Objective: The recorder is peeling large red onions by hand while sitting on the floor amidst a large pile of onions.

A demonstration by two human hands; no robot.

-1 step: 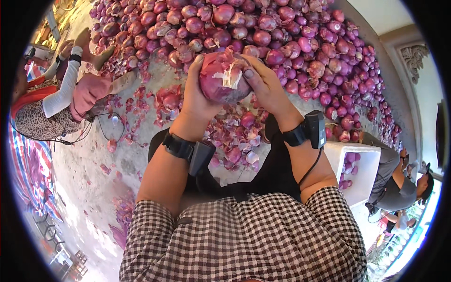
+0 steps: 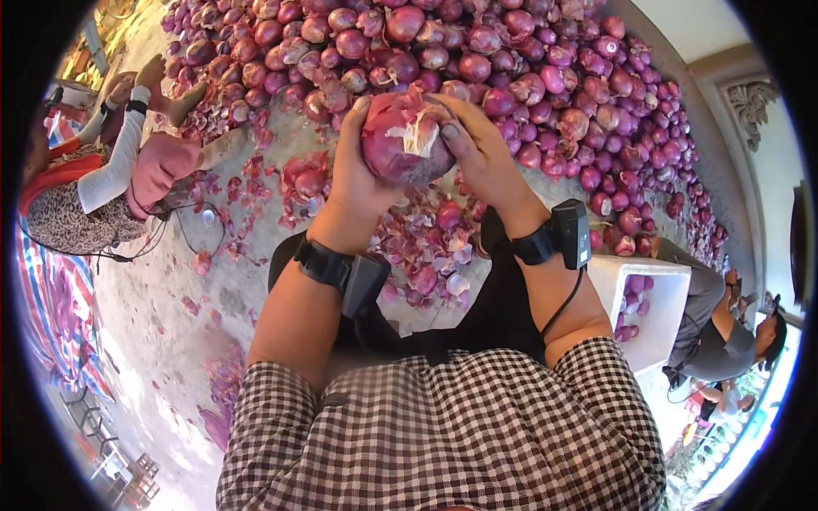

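Between my two hands I hold a large red onion above my lap. Pale, dry, torn skin shows on its upper right side, and loose red skin stands up at its top. My left hand is closed round the onion's left side, thumb up along it; its other fingers are hidden behind the bulb. On the right side my right hand grips it, the thumb pressed near the pale torn patch. Below the onion, between my legs, lie loose onion skins and a few onions.
A big heap of red onions spreads beyond my hands. To my right stands a white box with onions inside, and a person is past it. Another person sits at the left, near a striped sheet. Onion skins litter the floor.
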